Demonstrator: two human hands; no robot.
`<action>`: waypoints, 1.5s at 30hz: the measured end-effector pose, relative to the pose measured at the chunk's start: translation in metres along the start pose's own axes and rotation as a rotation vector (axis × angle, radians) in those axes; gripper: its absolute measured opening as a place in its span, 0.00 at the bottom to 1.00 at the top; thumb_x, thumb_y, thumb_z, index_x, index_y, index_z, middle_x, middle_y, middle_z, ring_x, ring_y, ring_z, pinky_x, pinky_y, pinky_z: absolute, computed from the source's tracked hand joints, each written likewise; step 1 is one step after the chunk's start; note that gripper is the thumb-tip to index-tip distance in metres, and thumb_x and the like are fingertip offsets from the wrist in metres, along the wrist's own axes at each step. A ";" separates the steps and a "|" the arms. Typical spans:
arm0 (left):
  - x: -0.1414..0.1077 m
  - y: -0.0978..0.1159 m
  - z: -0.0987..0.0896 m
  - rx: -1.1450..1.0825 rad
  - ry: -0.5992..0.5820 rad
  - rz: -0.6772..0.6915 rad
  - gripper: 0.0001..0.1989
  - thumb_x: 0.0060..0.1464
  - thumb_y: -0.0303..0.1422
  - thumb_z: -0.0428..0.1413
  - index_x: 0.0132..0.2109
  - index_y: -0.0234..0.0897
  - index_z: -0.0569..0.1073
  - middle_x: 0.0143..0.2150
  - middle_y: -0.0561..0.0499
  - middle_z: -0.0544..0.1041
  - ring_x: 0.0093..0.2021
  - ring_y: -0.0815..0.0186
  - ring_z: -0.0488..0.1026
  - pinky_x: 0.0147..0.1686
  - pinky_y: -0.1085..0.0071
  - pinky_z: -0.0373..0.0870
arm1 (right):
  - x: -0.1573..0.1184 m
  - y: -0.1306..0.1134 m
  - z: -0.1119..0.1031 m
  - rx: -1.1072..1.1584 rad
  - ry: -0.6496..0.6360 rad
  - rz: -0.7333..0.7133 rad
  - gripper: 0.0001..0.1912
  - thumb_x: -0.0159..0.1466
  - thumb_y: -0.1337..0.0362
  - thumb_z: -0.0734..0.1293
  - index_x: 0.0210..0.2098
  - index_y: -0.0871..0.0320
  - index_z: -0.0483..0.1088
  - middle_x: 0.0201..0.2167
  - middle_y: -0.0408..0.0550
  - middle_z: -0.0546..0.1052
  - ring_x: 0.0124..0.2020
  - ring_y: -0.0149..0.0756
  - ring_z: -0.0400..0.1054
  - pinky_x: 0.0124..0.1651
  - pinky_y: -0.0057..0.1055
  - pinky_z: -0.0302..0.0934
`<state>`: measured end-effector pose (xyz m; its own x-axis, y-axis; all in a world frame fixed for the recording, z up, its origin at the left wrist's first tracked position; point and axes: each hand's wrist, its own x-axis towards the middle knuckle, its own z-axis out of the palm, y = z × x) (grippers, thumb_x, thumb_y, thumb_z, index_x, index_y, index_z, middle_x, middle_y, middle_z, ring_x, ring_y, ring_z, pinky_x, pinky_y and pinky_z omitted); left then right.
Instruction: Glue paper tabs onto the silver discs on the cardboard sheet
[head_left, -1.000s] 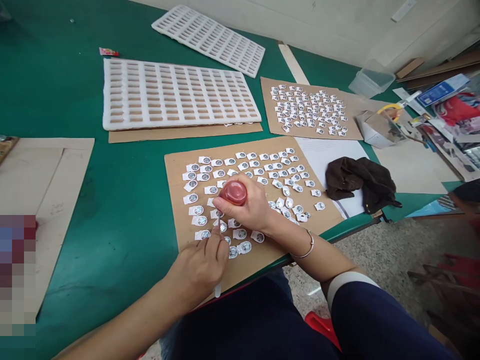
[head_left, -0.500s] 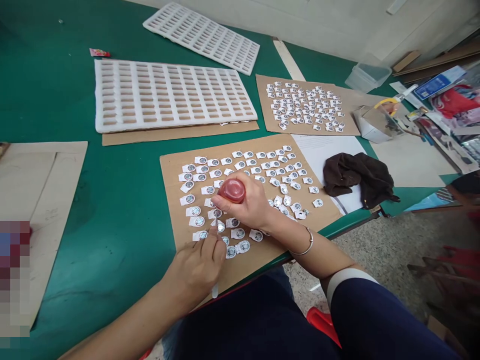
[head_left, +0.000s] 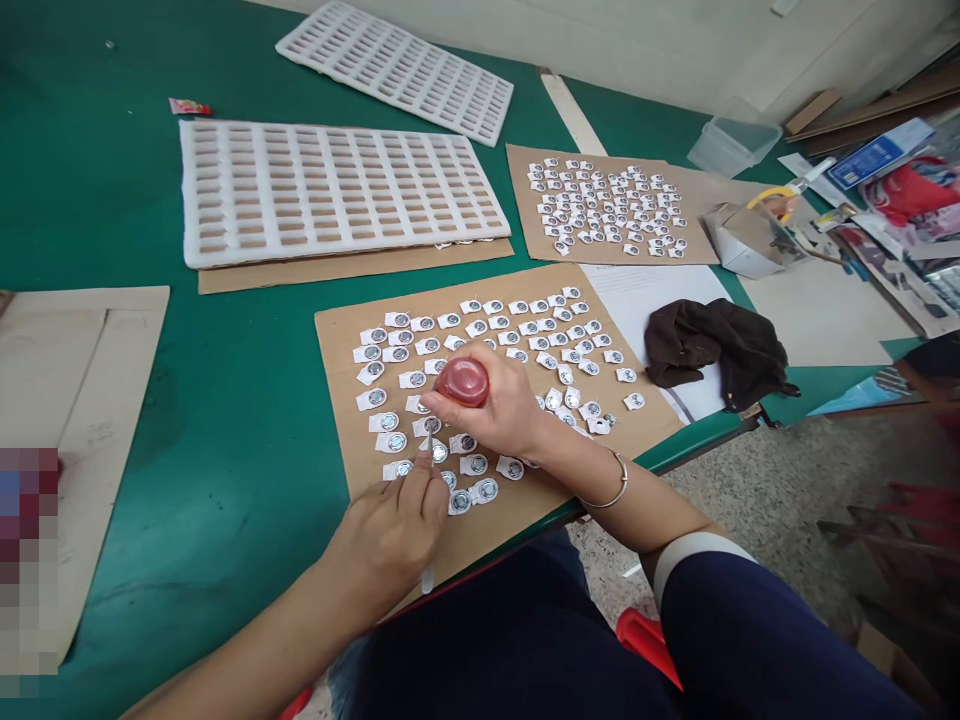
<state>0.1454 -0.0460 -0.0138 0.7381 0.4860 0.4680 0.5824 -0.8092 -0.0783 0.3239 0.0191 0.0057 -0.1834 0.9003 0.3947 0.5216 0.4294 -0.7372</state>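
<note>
At frame centre, my right hand wraps a red bottle, base up, likely to point it down at the white tags; my left hand pinches a slim tool low, probably for control.

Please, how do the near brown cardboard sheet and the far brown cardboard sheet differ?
The left hand and right hand are over the near cardboard sheet; the far cardboard sheet has none over it. Tabs lie looser on the near sheet, more crowded on the far sheet. Both carry many small white tabs with round dark-and-silvery faces.
</note>
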 end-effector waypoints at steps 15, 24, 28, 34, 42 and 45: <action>0.024 -0.045 -0.021 -0.590 -0.377 -0.350 0.10 0.58 0.29 0.46 0.30 0.37 0.67 0.25 0.52 0.72 0.26 0.67 0.71 0.25 0.72 0.63 | 0.006 -0.021 -0.031 0.121 0.046 0.193 0.21 0.54 0.51 0.72 0.42 0.54 0.67 0.36 0.44 0.76 0.35 0.34 0.71 0.39 0.34 0.66; 0.049 -0.076 -0.021 -0.830 -0.592 -0.662 0.11 0.53 0.37 0.53 0.26 0.37 0.71 0.26 0.51 0.75 0.26 0.66 0.70 0.24 0.72 0.61 | -0.023 0.000 -0.020 0.287 0.190 0.246 0.15 0.52 0.55 0.72 0.34 0.55 0.69 0.30 0.42 0.76 0.30 0.33 0.72 0.36 0.35 0.68; 0.044 -0.078 -0.019 -0.884 -0.550 -0.695 0.09 0.52 0.37 0.55 0.29 0.37 0.74 0.27 0.52 0.77 0.27 0.66 0.72 0.26 0.72 0.64 | -0.029 0.005 -0.012 0.253 0.181 0.151 0.14 0.52 0.57 0.73 0.34 0.55 0.70 0.30 0.42 0.78 0.32 0.34 0.72 0.39 0.34 0.68; 0.041 -0.080 -0.016 -0.929 -0.534 -0.731 0.08 0.51 0.37 0.57 0.29 0.37 0.74 0.27 0.52 0.77 0.27 0.67 0.73 0.27 0.72 0.66 | -0.028 0.007 -0.008 0.229 0.075 0.104 0.15 0.53 0.57 0.73 0.36 0.55 0.69 0.32 0.43 0.78 0.34 0.34 0.73 0.40 0.33 0.69; 0.039 -0.081 -0.016 -0.944 -0.539 -0.738 0.09 0.51 0.38 0.57 0.29 0.37 0.74 0.27 0.52 0.77 0.28 0.66 0.73 0.28 0.72 0.66 | -0.027 0.008 -0.005 0.226 0.058 0.046 0.16 0.53 0.58 0.74 0.37 0.56 0.69 0.33 0.43 0.78 0.34 0.32 0.74 0.39 0.31 0.69; 0.038 -0.081 -0.016 -0.939 -0.534 -0.738 0.09 0.51 0.38 0.58 0.29 0.37 0.74 0.28 0.52 0.78 0.29 0.66 0.73 0.28 0.72 0.66 | -0.028 0.008 -0.005 0.219 0.035 0.058 0.16 0.53 0.57 0.73 0.37 0.56 0.69 0.34 0.43 0.79 0.34 0.32 0.74 0.40 0.31 0.69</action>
<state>0.1212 0.0332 0.0242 0.5183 0.8061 -0.2856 0.6074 -0.1119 0.7865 0.3374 -0.0028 -0.0079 -0.1275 0.9227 0.3637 0.3366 0.3852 -0.8593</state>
